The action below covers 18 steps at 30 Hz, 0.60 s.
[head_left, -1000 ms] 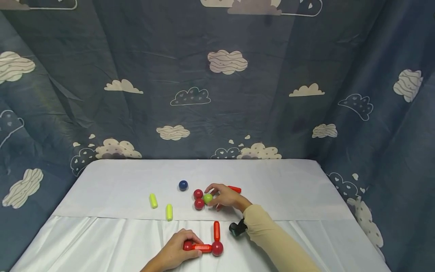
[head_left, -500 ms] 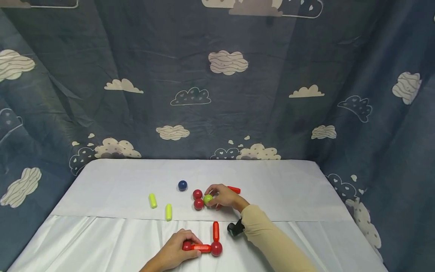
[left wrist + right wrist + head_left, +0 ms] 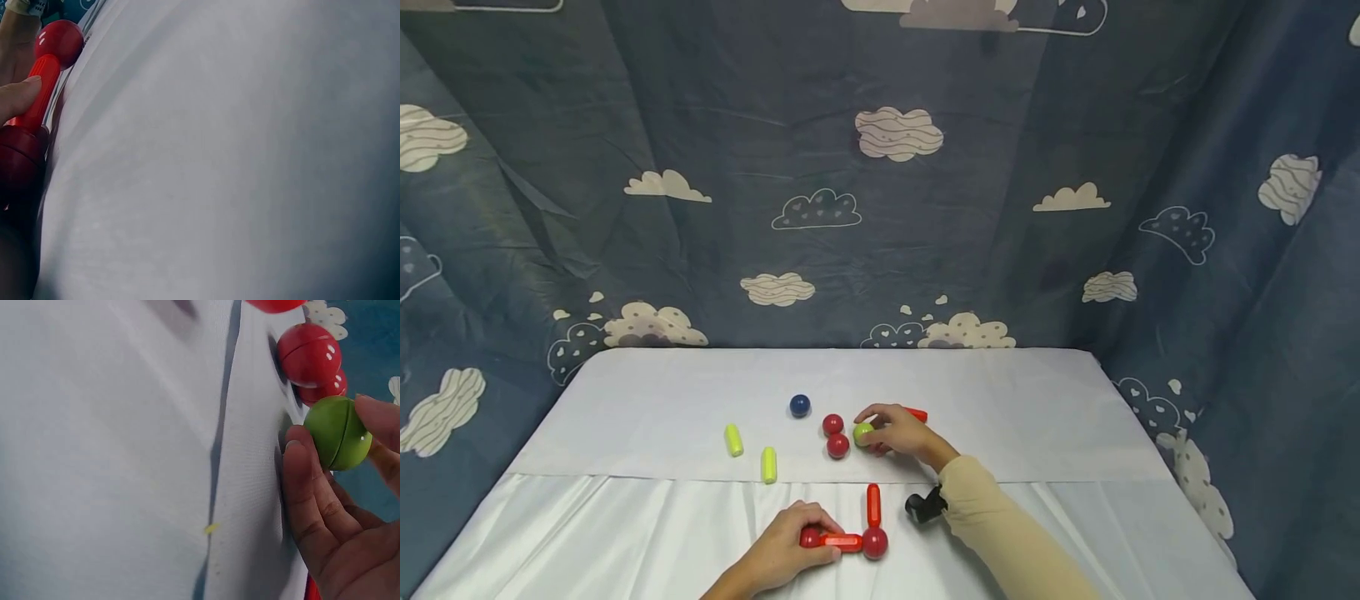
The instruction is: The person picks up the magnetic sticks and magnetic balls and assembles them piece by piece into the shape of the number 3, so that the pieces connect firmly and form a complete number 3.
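Observation:
At the near side of the table, my left hand (image 3: 786,546) grips an L-shaped piece. It joins red rods (image 3: 842,542) and red balls (image 3: 875,543); in the left wrist view, my thumb lies along a rod (image 3: 41,94) between two balls. Farther back, my right hand (image 3: 898,433) pinches a green ball (image 3: 338,433) between thumb and fingers. A seam line runs round this ball. Just left of it, two loose red balls (image 3: 837,446) sit side by side, apart from the green one. Behind my right hand a red rod (image 3: 917,413) is partly hidden.
A dark blue ball (image 3: 800,406) sits at the back. Two yellow-green rods (image 3: 733,440) lie to the left. A black camera mount (image 3: 925,505) is on my right wrist. White cloth covers the table (image 3: 647,392), and a cloud-patterned curtain (image 3: 820,100) hangs behind.
The green ball, in my right hand, has shifted slightly right, opening a gap from the red balls. My left hand stays in place with the red piece. The head view has tilted slightly.

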{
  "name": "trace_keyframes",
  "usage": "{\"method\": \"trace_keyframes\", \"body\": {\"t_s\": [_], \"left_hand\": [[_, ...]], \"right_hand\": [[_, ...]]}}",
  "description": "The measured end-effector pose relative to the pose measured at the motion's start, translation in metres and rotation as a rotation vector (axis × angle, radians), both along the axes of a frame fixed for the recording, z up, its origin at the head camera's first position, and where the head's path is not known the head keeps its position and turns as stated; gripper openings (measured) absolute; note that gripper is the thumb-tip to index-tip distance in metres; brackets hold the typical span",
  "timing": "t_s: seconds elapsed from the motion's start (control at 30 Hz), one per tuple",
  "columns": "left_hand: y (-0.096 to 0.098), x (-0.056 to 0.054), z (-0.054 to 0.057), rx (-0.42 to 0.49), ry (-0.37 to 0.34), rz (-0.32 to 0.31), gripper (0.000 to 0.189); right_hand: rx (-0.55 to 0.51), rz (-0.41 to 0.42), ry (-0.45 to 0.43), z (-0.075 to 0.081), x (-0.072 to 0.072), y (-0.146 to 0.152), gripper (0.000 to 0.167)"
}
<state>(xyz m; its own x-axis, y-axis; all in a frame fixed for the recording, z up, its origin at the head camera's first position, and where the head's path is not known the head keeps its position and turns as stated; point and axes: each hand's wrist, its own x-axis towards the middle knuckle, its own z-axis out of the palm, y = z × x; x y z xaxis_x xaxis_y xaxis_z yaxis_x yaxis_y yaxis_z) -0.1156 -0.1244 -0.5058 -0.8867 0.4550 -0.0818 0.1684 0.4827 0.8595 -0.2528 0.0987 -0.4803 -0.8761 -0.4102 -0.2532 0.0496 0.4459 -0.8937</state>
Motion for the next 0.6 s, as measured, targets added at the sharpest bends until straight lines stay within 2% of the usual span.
{"method": "trace_keyframes", "body": {"t_s": [0.37,0.5,0.6], "left_hand": [[0.001,0.0,-0.002,0.003,-0.015,0.0,0.019],[0.001,0.001,-0.002,0.003,-0.037,-0.002,0.02],[0.001,0.001,-0.001,0.001,-0.022,0.0,0.019]], "right_hand": [[-0.242,-0.005,-0.078,-0.007,0.013,0.012,0.033],[-0.239,-0.061,-0.073,-0.011,0.017,0.013,0.036],[-0.205,-0.09,-0.052,-0.01,0.022,0.013,0.036]]}}
